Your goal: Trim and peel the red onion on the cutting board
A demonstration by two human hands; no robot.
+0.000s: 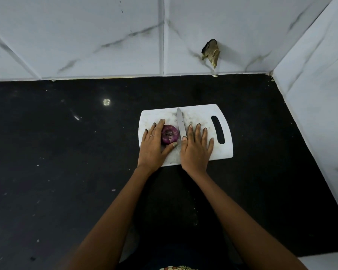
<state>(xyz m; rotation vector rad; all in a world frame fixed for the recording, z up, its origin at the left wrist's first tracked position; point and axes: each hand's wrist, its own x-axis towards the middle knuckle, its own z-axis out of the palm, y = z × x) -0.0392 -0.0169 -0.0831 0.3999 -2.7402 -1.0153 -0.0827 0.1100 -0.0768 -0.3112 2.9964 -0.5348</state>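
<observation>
A red onion (169,134) sits on the left half of a white cutting board (201,115). My left hand (153,145) lies flat beside it, fingers straight along its left side and thumb touching its near edge. A knife (180,122) lies on the board just right of the onion, blade pointing away from me. My right hand (196,148) rests flat on the board with fingers spread, covering the knife's handle; the thumb lies at the base of the blade.
The board, with a handle slot (217,132) at its right end, lies on a black speckled countertop (66,162). White marble-look tiled walls (105,36) close in at the back and right. A broken hole in the tile (211,52) shows on the back wall.
</observation>
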